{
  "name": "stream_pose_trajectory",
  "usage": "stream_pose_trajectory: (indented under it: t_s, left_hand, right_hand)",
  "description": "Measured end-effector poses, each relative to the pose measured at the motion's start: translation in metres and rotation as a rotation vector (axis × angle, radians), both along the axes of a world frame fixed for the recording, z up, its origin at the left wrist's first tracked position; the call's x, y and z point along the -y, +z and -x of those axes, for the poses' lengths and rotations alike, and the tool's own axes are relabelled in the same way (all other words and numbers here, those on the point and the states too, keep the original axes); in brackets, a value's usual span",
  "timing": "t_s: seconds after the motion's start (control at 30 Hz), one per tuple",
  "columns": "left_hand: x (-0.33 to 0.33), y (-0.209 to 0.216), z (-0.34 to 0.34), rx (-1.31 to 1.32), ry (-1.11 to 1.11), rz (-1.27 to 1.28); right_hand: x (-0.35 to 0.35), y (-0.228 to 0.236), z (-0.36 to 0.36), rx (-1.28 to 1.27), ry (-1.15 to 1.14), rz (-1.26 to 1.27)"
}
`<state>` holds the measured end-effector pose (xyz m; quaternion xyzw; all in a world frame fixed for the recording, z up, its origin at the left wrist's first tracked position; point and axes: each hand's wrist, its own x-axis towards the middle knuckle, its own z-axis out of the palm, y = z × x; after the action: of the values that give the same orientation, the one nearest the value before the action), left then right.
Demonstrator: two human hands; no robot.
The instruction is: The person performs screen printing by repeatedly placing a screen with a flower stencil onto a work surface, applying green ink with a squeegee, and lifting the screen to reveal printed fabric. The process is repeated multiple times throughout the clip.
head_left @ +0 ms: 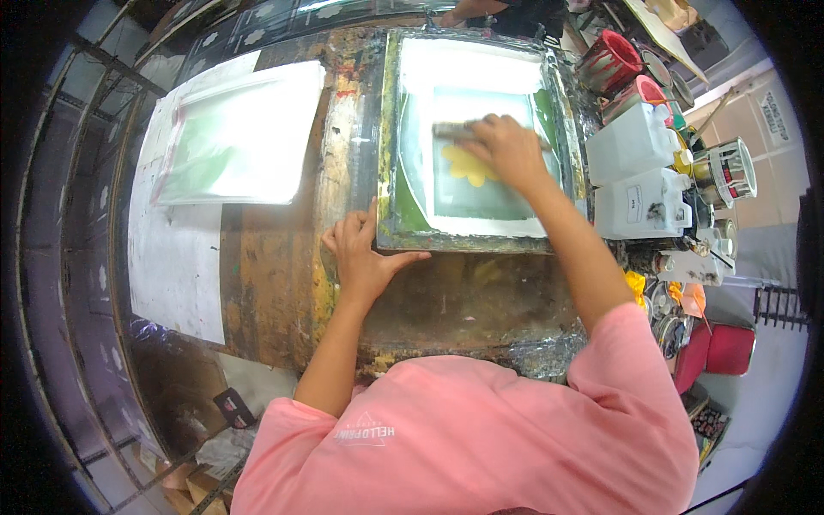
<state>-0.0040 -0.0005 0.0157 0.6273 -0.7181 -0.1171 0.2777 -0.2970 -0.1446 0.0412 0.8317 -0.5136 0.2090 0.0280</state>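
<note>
A screen-printing frame [387,184] lies on the stained work table, its mesh white and pale green with darker green along both sides. Near its middle shows a yellow flower shape [468,166]. My right hand [508,153] is closed over a squeegee [453,131], a dark bar laid across the mesh just above the flower and partly hidden under the fingers. At the frame's near left corner rests my left hand [359,249], fingers and thumb spread along the two edges, holding nothing.
Left of the frame, a stack of clear-covered sheets [245,137] lies on white paper [172,257]. Two white jugs [639,202] and red-smeared paint cans [609,62] crowd the right side. At the far edge shows another person's arm [472,9]. Metal rack bars [64,257] run along the left.
</note>
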Motion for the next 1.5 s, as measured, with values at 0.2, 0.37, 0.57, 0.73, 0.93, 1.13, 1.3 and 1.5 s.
stream_pose_trajectory:
  t_s: [0.2,0.37,0.57,0.73,0.93,1.13,1.3,1.5]
  left_hand:
    - [0.002,0.001,-0.001,0.009,-0.017,0.078]
    - [0.001,-0.004,-0.002,-0.150,-0.055,0.096]
    - [0.000,-0.009,-0.003,-0.066,-0.047,0.147]
    - [-0.001,-0.011,-0.002,-0.090,-0.048,0.176]
    - [-0.004,0.000,0.002,-0.184,-0.052,0.118]
    - [0.014,0.055,0.032,-0.957,-0.045,0.090]
    - [0.045,0.078,0.029,-0.811,-0.119,0.362]
    - [0.025,0.005,0.004,0.246,0.205,0.237]
  right_hand:
    - [0.109,0.038,0.016,-0.096,0.012,-0.325]
    - [0.126,0.033,0.019,-0.044,-0.001,-0.122]
    - [0.056,0.009,0.012,-0.151,-0.025,-0.075]
    - [-0.078,0.036,-0.014,-0.191,-0.071,-0.198]
    - [-0.140,0.079,-0.022,-0.088,-0.042,-0.194]
    - [-0.135,0.130,-0.030,-0.110,-0.084,0.263]
    - [-0.082,0.188,-0.031,-0.018,-0.093,0.484]
    - [-0.041,0.227,-0.025,0.020,-0.099,0.508]
